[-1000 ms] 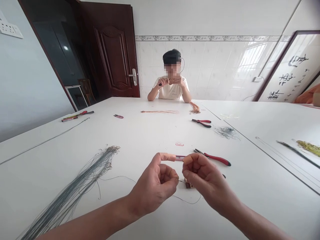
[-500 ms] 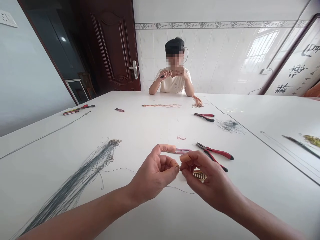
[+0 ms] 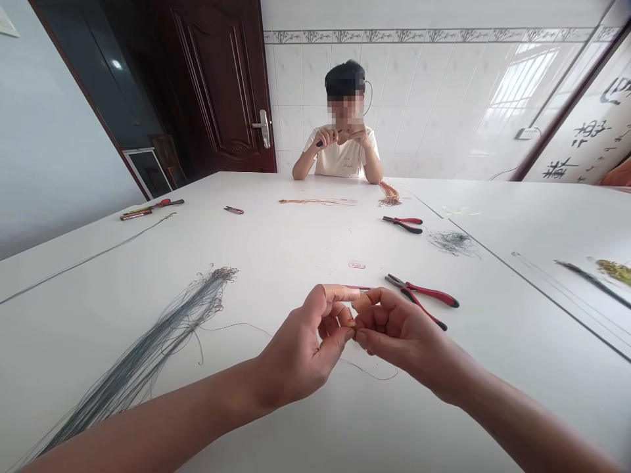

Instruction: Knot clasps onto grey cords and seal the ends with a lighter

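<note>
My left hand (image 3: 308,341) is closed in a pinch, with a thin dark wire (image 3: 369,373) running out below the fingers. Pinched too, my right hand (image 3: 407,328) meets it fingertip to fingertip. The fingers hide most of what lies between them; a tiny reddish bit shows at the left fingertip. Tape wraps an index finger on each hand. Just beyond the right hand lie red-and-black pliers (image 3: 426,295). A bundle of grey wires (image 3: 148,348) with hooked ends rests left of my left hand.
Across the white table (image 3: 276,249) sits a person (image 3: 345,144) with both hands raised. Further off lie second pliers (image 3: 404,223), small snips (image 3: 233,210), copper-coloured strands (image 3: 318,202) and a loose wire tangle (image 3: 453,242). More tools (image 3: 152,209) are at the far left.
The fingertips have come closer together, and my right hand has shifted slightly left. The patterned gold piece seen behind the right hand is now hidden. The view has tilted slightly downward.
</note>
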`<state>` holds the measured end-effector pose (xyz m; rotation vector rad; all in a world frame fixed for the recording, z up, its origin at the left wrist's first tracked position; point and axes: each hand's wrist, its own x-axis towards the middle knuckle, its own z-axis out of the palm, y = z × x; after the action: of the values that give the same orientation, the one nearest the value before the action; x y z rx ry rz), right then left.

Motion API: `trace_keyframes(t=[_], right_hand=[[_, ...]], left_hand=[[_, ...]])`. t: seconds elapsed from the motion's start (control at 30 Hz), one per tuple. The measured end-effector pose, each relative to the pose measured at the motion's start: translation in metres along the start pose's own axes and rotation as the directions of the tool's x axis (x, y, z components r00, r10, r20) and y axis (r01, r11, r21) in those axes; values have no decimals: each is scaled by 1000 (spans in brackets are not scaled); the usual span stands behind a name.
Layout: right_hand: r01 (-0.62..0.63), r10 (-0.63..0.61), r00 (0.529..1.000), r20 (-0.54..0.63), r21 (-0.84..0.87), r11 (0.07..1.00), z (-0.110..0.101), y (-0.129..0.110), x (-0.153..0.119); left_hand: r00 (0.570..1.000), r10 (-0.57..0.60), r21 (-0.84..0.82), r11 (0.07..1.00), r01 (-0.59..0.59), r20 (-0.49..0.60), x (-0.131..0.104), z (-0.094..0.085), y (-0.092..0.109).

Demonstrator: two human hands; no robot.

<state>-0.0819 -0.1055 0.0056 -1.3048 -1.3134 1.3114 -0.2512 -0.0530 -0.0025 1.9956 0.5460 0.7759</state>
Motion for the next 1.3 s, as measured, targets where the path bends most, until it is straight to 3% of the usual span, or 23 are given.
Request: trace_keyframes(t=[0.13,0.37,0.53,0.67,0.8,0.9,1.13,1.3], right_hand=[[-18,16,1000,23,56,998,0,1,1],[-89,64,994,91,295,951,2,2,1],[-143,113,989,96,406,903,3,6,1],[-114,104,993,50,332,936,3,6,0],[26,-13,995,-102,131,991,3,3,0],[90,-83,989,-121,49,995,2,2,0],[110,-110,994,-25,29,993,4,6,2],[51,-47,998,-50,92,994,4,3,2]], left_hand=[[992,123,38,992,-123,13,0,1,-2],[937,350,151,927,-343,-21,2,1,-8],[905,425,160,894,-418,-14,4,0,-9],[920,392,144,911,-386,-10,3,1,-8],[979,203,95,976,-198,-35,0,2,-5],[993,102,58,993,-99,-62,0,3,-3],[991,119,53,992,-115,-65,0,2,-6],[989,111,46,993,-107,-101,0,2,-7]])
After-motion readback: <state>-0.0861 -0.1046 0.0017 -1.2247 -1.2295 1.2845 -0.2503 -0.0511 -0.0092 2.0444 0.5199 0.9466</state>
